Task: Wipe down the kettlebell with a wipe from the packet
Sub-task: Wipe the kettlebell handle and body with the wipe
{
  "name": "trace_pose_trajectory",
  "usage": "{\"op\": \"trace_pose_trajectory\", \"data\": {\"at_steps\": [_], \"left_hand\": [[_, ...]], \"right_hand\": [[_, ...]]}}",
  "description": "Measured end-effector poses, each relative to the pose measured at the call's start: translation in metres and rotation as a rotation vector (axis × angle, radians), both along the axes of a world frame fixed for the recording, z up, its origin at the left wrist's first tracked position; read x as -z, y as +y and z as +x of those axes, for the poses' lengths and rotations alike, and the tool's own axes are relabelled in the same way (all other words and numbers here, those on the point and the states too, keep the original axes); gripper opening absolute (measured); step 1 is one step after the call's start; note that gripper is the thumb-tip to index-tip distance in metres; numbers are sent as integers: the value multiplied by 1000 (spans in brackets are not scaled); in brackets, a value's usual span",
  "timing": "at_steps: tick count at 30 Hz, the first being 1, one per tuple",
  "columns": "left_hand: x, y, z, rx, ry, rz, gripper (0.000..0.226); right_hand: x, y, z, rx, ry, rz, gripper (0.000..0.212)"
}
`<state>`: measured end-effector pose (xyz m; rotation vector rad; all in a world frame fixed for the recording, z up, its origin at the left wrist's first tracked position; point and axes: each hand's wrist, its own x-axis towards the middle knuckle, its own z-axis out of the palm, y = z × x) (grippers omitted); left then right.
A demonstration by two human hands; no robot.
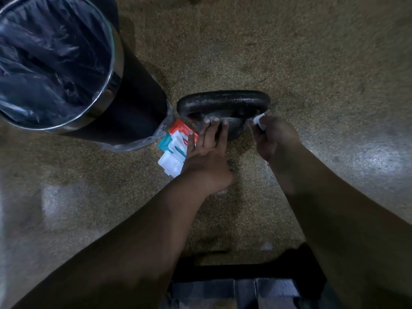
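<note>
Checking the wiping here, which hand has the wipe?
The right hand: it pinches the white wipe at the right end of the kettlebell handle. The left hand holds nothing, with straight fingers resting on the kettlebell.

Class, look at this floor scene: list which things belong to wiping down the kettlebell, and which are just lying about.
Belong to the job:
- kettlebell, steadied by the left hand with straight fingers
- wipe, pinched in the right hand at the handle's end
- packet, beside the kettlebell

Just lying about:
- bin with a dark liner, standing left of the packet
</note>
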<state>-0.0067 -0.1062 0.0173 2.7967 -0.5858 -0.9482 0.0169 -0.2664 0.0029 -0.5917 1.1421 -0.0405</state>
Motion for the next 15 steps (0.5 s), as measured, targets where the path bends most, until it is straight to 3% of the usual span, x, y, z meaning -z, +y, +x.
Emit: {"op": "trace_pose_trajectory", "data": {"at_steps": [9, 15], "left_hand": [[-1, 2, 0, -1, 5, -7, 122], [-5, 4, 3, 6, 30, -14, 120]], "right_hand": [[-3, 1, -2, 16, 19, 34, 16], [-10, 2, -16, -104, -73, 83, 28]]}}
